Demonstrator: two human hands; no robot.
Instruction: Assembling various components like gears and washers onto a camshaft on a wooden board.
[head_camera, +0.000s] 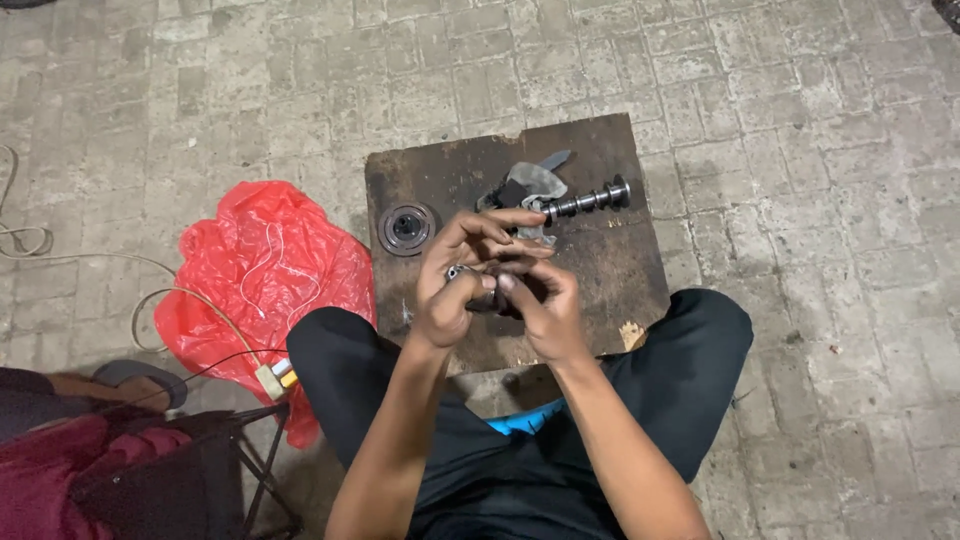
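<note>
Part (487, 290), small and dark, you are gripping between both hands, left (452, 285) and right (540, 305), camshaft (588, 200) lying untouched on board (620, 270).

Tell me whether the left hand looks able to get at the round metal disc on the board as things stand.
Probably yes. The round metal disc lies uncovered at the left edge of the wooden board, just beyond the left hand, with nothing between them. But that hand and the right hand are closed around a small metal part.
</note>
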